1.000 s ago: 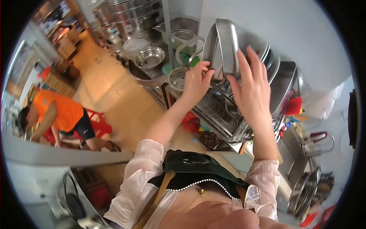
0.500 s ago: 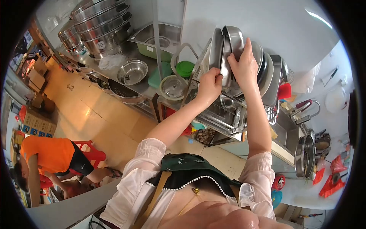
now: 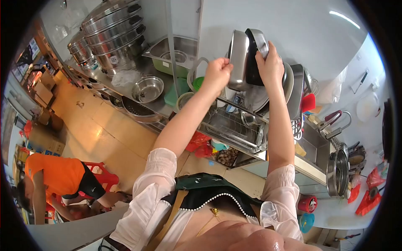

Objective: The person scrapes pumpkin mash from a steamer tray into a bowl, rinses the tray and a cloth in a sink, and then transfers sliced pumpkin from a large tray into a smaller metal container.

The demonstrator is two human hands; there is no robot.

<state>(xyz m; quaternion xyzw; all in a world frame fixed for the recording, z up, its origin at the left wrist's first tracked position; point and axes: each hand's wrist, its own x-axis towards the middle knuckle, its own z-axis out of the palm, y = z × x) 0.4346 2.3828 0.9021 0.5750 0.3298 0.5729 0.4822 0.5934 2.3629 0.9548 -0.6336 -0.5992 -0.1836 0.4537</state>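
Note:
My left hand (image 3: 218, 76) is closed on the near left edge of a deep stainless steel pan (image 3: 238, 62), pinching it between thumb and fingers. My right hand (image 3: 271, 69) grips the rim of a second steel pan (image 3: 260, 41) just to the right, its thumb on the near side. Between the two pans a dark gap shows. Both are tilted up on edge above a wire dish rack (image 3: 234, 131). White plates (image 3: 288, 83) and a grey tray (image 3: 298, 90) stand upright behind my right hand.
Stacked steamers (image 3: 115, 39), a steel bowl (image 3: 148, 89) and a green-sided basin (image 3: 167, 62) are on the left counter. A sink (image 3: 316, 136) with a faucet (image 3: 335, 121) lies right. A person in an orange shirt (image 3: 56, 175) bends over at lower left.
My left hand has moved left and up, drawing the left pan apart from the right one. The gap between them is wider. My right hand stays on its pan.

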